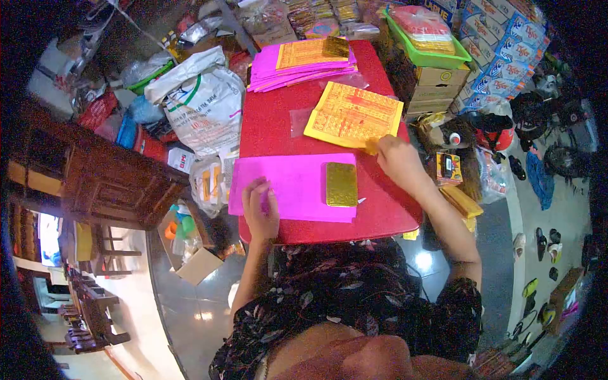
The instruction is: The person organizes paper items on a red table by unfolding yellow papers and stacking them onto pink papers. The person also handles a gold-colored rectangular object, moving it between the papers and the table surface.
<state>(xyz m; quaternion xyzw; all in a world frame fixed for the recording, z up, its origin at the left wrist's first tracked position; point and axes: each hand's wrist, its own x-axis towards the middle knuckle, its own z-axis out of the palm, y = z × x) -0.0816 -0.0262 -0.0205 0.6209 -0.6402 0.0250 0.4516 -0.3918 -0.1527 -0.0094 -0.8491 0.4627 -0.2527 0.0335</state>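
Note:
On a red table lies a bright pink sheet of paper, with a shiny gold block-shaped packet on its right part. My left hand rests on the sheet's left side, fingers slightly bent and holding nothing. Farther back is a stack of yellow paper printed in red. At its near right corner, my right hand pinches the yellow paper between thumb and fingers. The fingertips there are partly hidden. A clear plastic piece shows at the stack's left edge.
At the table's far end sits a pile of pink sheets topped with yellow printed paper. A green basket stands on cartons to the right. On the left are a large white sack and an open cardboard box on the floor.

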